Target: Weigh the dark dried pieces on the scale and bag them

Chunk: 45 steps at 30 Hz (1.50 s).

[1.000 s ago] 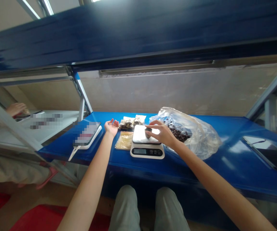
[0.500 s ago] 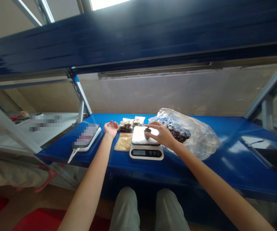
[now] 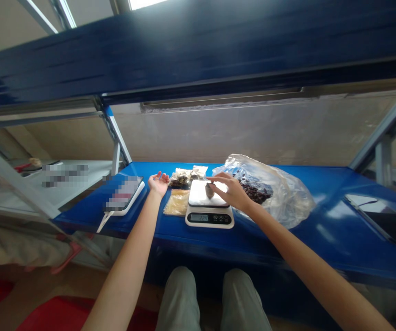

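A white digital kitchen scale [image 3: 209, 220] stands on the blue shelf with lit digits on its display. On its pale plate sits a small dark round cup [image 3: 210, 191]. My right hand [image 3: 230, 189] reaches over the plate from the right, thumb and index finger drawn together at the cup's top; what is between the fingertips is too small to make out. Behind that hand, an open clear plastic bag [image 3: 287, 195] holds many dark brown bean-like pieces [image 3: 256, 191]. My left hand [image 3: 158, 184] rests palm up left of the scale, its fingers loosely spread and holding nothing.
Flat, yellowish clear packets [image 3: 176, 202] lie left of the scale, with filled small bags [image 3: 180, 177] behind them. A phone [image 3: 125, 194] on a white base with a cable is further left. A dark glossy tablet-like device [image 3: 384, 220] lies at right. A blue upper shelf [image 3: 198, 55] hangs overhead.
My right thumb and index finger have risen slightly from around the cup to its top and come closer together, showing more of the cup's side. My left hand has stayed put.
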{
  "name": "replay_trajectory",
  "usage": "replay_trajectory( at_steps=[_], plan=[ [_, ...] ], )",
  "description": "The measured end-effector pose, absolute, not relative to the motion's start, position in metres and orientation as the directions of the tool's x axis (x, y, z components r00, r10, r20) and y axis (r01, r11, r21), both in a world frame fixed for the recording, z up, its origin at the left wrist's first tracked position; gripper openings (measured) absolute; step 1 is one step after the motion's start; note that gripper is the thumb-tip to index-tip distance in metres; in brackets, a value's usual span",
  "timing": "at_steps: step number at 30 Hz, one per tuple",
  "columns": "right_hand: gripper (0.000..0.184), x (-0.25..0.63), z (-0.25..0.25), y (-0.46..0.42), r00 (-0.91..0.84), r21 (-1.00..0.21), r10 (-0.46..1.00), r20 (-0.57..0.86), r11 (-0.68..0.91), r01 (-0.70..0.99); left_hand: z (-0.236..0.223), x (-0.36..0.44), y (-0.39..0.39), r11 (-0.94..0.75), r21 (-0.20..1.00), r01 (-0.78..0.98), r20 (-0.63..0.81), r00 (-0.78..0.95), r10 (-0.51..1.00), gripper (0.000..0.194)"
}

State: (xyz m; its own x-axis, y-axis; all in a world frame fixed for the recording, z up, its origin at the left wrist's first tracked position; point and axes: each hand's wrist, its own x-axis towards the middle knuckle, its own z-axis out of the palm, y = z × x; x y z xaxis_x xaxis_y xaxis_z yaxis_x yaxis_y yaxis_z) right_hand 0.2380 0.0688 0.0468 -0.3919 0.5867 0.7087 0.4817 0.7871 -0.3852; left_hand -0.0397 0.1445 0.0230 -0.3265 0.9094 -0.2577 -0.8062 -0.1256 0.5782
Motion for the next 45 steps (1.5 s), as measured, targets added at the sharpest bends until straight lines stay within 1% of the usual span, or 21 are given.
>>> replay_trajectory(
  at_steps=[8, 12, 15, 17, 20, 23, 25, 28, 31, 36, 40, 45],
  plan=[
    [0.026, 0.238, 0.048, 0.067, -0.366, -0.439, 0.632, 0.683, 0.756, 0.485, 0.023, -0.040, 0.144, -0.122, 0.574, -0.809, -0.250, -0.315, 0.916, 0.012],
    [0.029, 0.236, 0.051, 0.065, -0.360, -0.463, 0.647, 0.672, 0.746, 0.479, 0.023, -0.039, 0.144, -0.125, 0.574, -0.809, -0.250, -0.319, 0.914, 0.012],
    [0.030, 0.238, 0.054, 0.064, -0.298, -0.478, 0.673, 0.676, 0.710, 0.517, 0.023, -0.039, 0.144, -0.125, 0.578, -0.807, -0.254, -0.323, 0.912, 0.012],
    [0.028, 0.242, 0.055, 0.068, -0.205, -0.489, 0.710, 0.674, 0.636, 0.597, 0.023, -0.040, 0.144, -0.123, 0.578, -0.807, -0.255, -0.322, 0.912, 0.012],
    [0.025, 0.257, 0.051, 0.076, -0.049, -0.470, 0.791, 0.610, 0.410, 0.782, 0.022, -0.040, 0.145, -0.125, 0.579, -0.806, -0.253, -0.323, 0.912, 0.013],
    [0.023, 0.272, 0.045, 0.084, 0.019, -0.375, 0.894, 0.449, 0.169, 0.912, 0.021, -0.041, 0.146, -0.128, 0.582, -0.803, -0.250, -0.326, 0.912, 0.012],
    [0.021, 0.279, 0.043, 0.085, 0.007, -0.299, 0.943, 0.332, 0.098, 0.949, 0.021, -0.041, 0.146, -0.131, 0.580, -0.804, -0.252, -0.330, 0.910, 0.012],
    [0.018, 0.281, 0.043, 0.084, -0.041, -0.232, 0.969, 0.244, 0.100, 0.968, 0.021, -0.041, 0.146, -0.133, 0.577, -0.806, -0.262, -0.337, 0.904, 0.012],
    [0.019, 0.280, 0.045, 0.083, -0.048, -0.236, 0.967, 0.250, 0.109, 0.966, 0.022, -0.040, 0.146, -0.128, 0.576, -0.807, -0.263, -0.332, 0.906, 0.013],
    [0.027, 0.282, 0.042, 0.087, -0.014, -0.352, 0.958, 0.285, 0.119, 0.929, 0.022, -0.040, 0.146, -0.129, 0.577, -0.806, -0.264, -0.334, 0.905, 0.012],
    [0.028, 0.287, 0.035, 0.094, -0.038, -0.457, 0.958, 0.284, 0.170, 0.873, 0.021, -0.041, 0.146, -0.129, 0.574, -0.809, -0.270, -0.335, 0.903, 0.012],
    [0.024, 0.289, 0.031, 0.102, -0.037, -0.571, 0.920, 0.391, 0.274, 0.774, 0.021, -0.040, 0.145, -0.135, 0.570, -0.811, -0.261, -0.334, 0.906, 0.011]
  ],
)
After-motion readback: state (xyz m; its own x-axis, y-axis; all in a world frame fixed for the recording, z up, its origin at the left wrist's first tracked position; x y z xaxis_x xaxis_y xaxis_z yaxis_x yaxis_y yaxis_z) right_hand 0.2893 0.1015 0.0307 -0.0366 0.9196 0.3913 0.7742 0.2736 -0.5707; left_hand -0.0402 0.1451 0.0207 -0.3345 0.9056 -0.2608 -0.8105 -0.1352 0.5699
